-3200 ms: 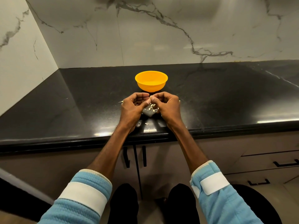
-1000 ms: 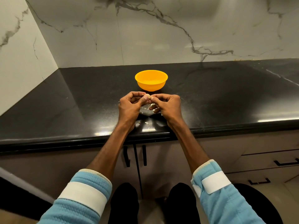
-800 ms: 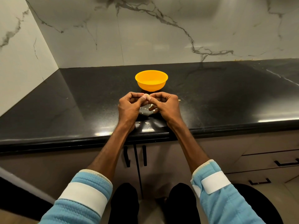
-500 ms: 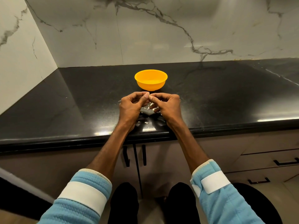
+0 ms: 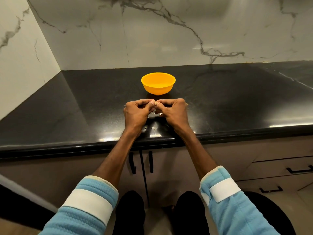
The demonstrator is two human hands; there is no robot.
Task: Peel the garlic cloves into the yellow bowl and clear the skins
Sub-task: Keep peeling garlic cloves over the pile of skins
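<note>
The yellow bowl (image 5: 158,83) stands on the black counter (image 5: 67,106), just beyond my hands. My left hand (image 5: 136,113) and my right hand (image 5: 173,112) are held close together above the counter, fingers curled, and between their fingertips they pinch a small pale garlic clove (image 5: 156,103). Most of the clove is hidden by my fingers. Small bits of garlic skin (image 5: 153,128) lie on the counter under and just in front of my hands.
A marble wall rises behind and to the left of the counter. Cabinet doors with black handles (image 5: 150,161) hang below the counter's front edge, and drawers (image 5: 288,168) sit at the lower right.
My hands have stayed in the same spot; the fingertips keep working at the clove with small shifts. The bowl has not moved.
</note>
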